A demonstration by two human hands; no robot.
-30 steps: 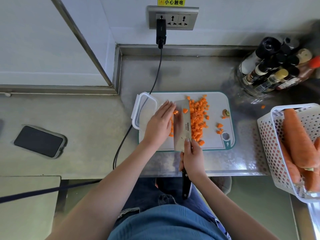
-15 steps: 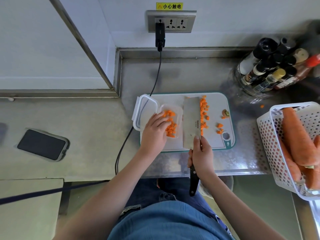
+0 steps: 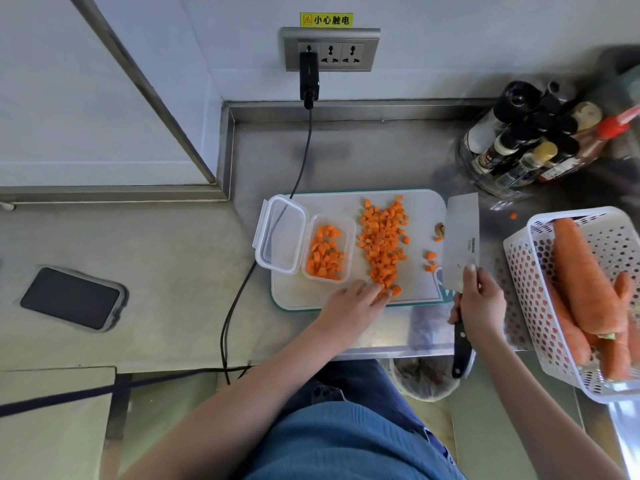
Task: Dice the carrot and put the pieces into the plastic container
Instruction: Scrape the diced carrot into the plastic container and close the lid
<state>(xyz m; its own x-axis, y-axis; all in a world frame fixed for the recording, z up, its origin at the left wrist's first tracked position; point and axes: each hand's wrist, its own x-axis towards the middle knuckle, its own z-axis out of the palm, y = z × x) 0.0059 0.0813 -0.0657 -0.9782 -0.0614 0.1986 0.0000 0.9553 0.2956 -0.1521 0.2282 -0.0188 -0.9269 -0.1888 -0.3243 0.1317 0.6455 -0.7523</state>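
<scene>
A pile of diced carrot [image 3: 382, 242] lies in the middle of the white cutting board [image 3: 420, 209]. On the board's left part stands the clear plastic container [image 3: 349, 226], holding several orange pieces, its hinged lid [image 3: 281, 233] open to the left. My left hand [image 3: 353, 303] rests at the board's near edge, fingers straight and touching the nearest pieces of the pile. My right hand [image 3: 479, 303] grips the black handle of a cleaver [image 3: 462, 237], whose flat blade lies over the board's right edge, forefinger on the blade.
A white perforated basket [image 3: 530, 271] with whole carrots stands at the right. Sauce bottles [image 3: 533, 147] crowd the back right corner. A black cable [image 3: 242, 289] runs from the wall socket past the board's left side. A phone [image 3: 71, 297] lies far left. One carrot piece [image 3: 513, 215] sits off the board.
The cleaver has swung from the board's middle to its right edge, uncovering the pile. My left hand left the container and moved to the near end of the pile.
</scene>
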